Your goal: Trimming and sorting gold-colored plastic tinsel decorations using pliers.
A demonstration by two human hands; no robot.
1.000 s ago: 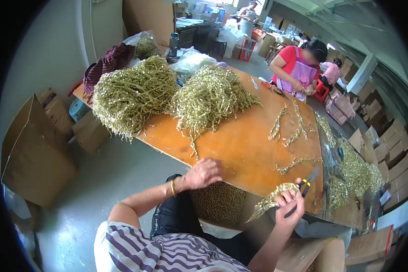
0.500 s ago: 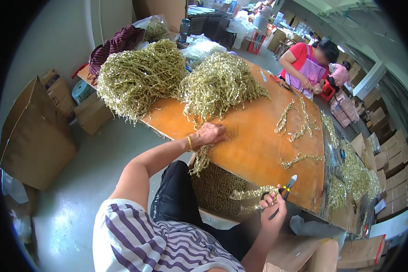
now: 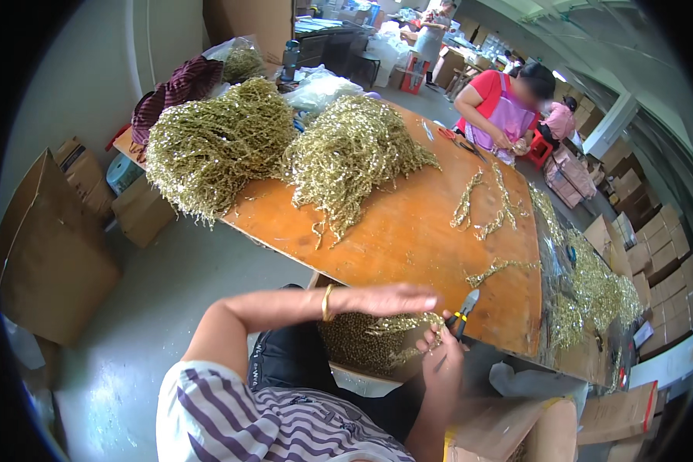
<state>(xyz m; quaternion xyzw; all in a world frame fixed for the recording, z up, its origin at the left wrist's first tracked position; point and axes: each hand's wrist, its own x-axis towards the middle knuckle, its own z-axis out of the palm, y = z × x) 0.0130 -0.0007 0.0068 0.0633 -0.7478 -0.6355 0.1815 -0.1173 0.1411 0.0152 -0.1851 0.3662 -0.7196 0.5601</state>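
Observation:
My right hand [image 3: 443,350] is closed around cutting pliers [image 3: 463,309] with black and yellow handles, their jaws pointing up over the table's near edge. The same hand grips a gold tinsel strand [image 3: 404,323], whose loose end trails to the left. Just above that strand, my left hand [image 3: 396,299] is stretched flat with its fingers extended, slightly blurred, and nothing shows in it. Beneath both hands is an open box [image 3: 354,358] filled with small gold-brown bits. Two large heaps of gold tinsel, a left heap [image 3: 215,146] and a right heap [image 3: 358,158], cover the far left of the table.
The orange wooden table [image 3: 416,231] carries loose gold strands [image 3: 463,202] and red-handled scissors [image 3: 458,140]. More tinsel [image 3: 597,285] lies on the right-hand surface. A co-worker [image 3: 500,115] in red sits across the table. Cardboard boxes [image 3: 58,254] stand at left.
My left hand has moved from the table edge by the right heap toward my right hand, now over the box. The strand hanging at the table edge no longer shows there. The view shifted slightly.

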